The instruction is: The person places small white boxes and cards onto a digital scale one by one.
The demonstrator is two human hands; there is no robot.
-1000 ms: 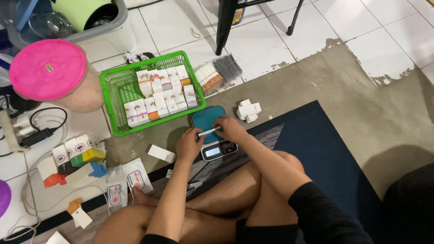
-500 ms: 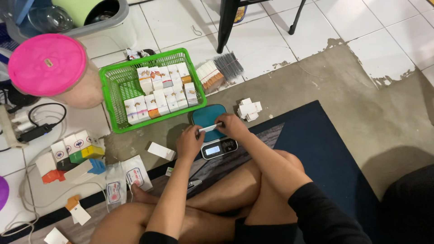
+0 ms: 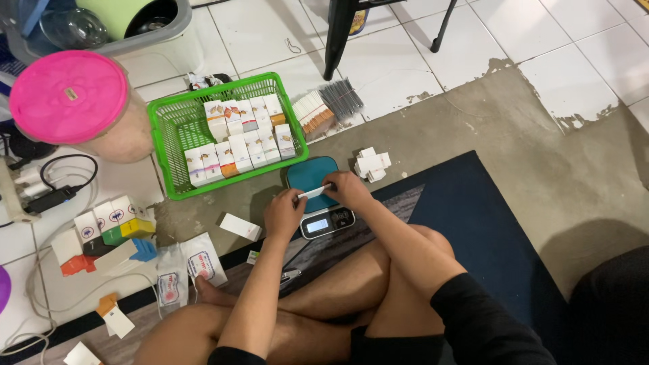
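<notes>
Hands unmoved | both [image 3: 282, 213] [image 3: 346, 189] pinch white slip [image 3: 315, 192] over scale [image 3: 318, 196]

One view only, from a camera worn on the head of a seated person. It looks steeply down and forward over the crossed legs onto the floor. The hands, left [image 3: 284, 215] and right [image 3: 348, 190], sit just below frame centre, near the lens, above the scale [image 3: 307, 177] at the mat's [image 3: 487, 230] far edge. The basket [image 3: 169, 128] lies further out, upper left. The far tiles and chair legs [image 3: 336, 37] close the top edge; the person's sleeve fills the bottom right corner. No second view overlaps.
</notes>
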